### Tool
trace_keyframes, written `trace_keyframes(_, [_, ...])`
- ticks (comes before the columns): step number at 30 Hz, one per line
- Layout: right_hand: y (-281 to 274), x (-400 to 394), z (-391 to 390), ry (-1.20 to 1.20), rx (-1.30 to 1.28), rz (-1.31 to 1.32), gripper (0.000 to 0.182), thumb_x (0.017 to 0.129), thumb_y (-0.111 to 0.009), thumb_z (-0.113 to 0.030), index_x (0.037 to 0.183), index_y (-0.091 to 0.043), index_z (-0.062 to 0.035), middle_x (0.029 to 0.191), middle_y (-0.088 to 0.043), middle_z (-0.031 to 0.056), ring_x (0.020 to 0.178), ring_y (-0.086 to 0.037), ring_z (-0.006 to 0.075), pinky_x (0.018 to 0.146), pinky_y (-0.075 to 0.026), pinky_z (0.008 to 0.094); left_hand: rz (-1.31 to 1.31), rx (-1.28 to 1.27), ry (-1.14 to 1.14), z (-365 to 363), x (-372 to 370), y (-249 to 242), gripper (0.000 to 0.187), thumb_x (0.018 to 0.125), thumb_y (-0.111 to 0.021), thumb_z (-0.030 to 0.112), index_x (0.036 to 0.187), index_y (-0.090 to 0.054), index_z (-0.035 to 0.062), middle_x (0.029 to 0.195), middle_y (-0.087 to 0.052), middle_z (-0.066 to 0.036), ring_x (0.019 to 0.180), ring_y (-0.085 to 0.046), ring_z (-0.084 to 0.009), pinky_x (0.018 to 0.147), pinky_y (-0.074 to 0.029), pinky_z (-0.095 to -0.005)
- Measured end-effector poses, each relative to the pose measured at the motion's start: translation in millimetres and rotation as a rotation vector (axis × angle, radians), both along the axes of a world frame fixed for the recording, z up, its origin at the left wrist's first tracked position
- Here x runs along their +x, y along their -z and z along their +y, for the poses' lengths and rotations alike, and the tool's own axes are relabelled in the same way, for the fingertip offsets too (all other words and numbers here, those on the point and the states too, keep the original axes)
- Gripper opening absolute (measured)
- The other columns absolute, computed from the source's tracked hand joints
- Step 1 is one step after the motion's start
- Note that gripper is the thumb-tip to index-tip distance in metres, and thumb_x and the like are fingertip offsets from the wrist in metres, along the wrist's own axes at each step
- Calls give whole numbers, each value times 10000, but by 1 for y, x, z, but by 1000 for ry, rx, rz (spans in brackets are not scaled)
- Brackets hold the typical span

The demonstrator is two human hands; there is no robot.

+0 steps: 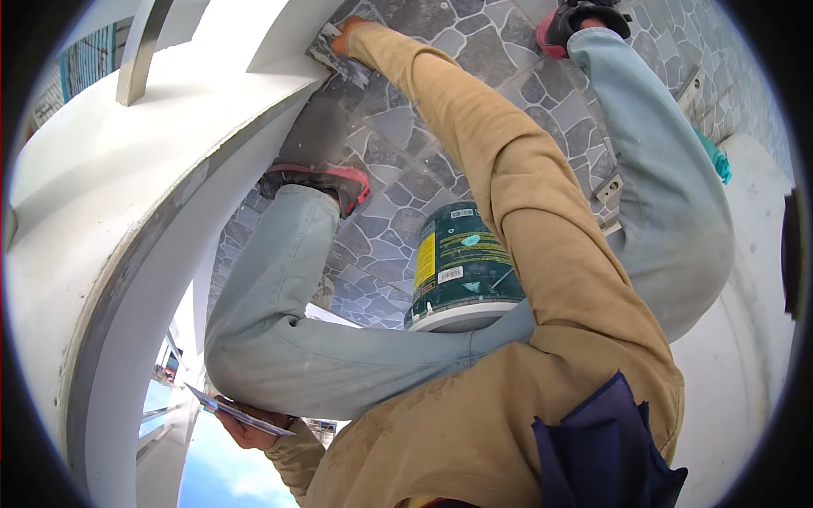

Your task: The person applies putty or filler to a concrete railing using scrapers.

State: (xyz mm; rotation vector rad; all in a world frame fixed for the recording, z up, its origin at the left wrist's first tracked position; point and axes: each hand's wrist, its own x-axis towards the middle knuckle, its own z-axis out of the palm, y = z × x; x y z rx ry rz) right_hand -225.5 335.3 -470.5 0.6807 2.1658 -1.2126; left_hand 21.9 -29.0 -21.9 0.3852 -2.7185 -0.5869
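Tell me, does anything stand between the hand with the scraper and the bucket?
Nothing visible does. The right hand presses the scraper to the wall; only tiled floor lies between it and the bucket. The left hand holds a blade.

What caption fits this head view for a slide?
Over a bucket, right hand presses a trowel to the white wall; left hand holds a blade.

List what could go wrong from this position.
1. The right hand stretches a trowel across the body to the wall; crouched like this, balance could go.
2. The bucket sits tight between the legs; a shifting knee may tip it.
3. The left hand holds a blade out where sky shows beyond; dropped, it might fall far.
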Motion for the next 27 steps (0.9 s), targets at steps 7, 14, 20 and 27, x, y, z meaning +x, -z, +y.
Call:
trace_keyframes(7, [-5,-5,-7,-23,36,-77,592,642,-656,-304,1202,-572,-130,1197,-564,158,1095,-551,304,947,-429,362,41,131,-31,-19,5,0,360,906,-504,170,1146,-534,-97,1111,-567,-210,913,-597,-250,800,-509,-355])
trace_keyframes(14, [-22,-9,-19,-215,94,-7,440,666,-630,-278,1079,-647,-128,1081,-622,154,978,-607,313,855,-490,373,27,296,-85,-30,9,0,396,913,-497,194,1182,-502,-97,1129,-559,-215,936,-594,-264,805,-508,-378])
trace_keyframes(20, [-33,-3,-27,-245,80,73,439,705,-615,-310,1098,-634,-115,1142,-595,148,1033,-582,312,881,-476,373,27,230,-30,-28,9,-1,313,909,-453,85,1141,-517,-115,1087,-561,-263,911,-602,-314,824,-503,-417])
trace_keyframes(27, [-13,9,0,-11,61,115,464,659,-630,-307,1105,-637,-177,1106,-615,139,1018,-587,309,904,-455,364,-6,194,-52,-21,8,-2,390,903,-505,180,1170,-502,-104,1137,-560,-213,966,-586,-265,837,-494,-375])
